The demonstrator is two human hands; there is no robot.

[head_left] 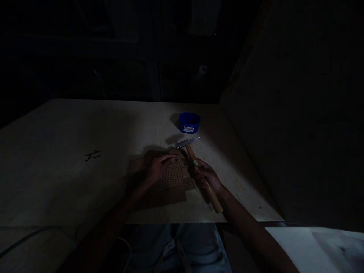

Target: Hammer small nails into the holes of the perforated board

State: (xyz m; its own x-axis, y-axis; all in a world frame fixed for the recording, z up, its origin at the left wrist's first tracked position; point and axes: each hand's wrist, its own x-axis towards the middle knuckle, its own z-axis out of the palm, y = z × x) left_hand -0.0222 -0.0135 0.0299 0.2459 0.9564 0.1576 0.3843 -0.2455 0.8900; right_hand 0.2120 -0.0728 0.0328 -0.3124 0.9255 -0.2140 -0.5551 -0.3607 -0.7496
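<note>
2 forearms [250,223] over table [136,125]; right fingers [202,172] wrapped round hammer [213,198]; left fingers [167,156] part-curled over cardboard [167,189], hold unclear.

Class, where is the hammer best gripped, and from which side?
Probably by the wooden handle, from the right: it slants from the metal head down toward the person's right, where the right hand holds it midway, apart from the left hand.

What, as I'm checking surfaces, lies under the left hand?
Brown cardboard with rows of dark marks shows around the left hand, lying on the tabletop. The patch directly beneath the palm is covered.
</note>
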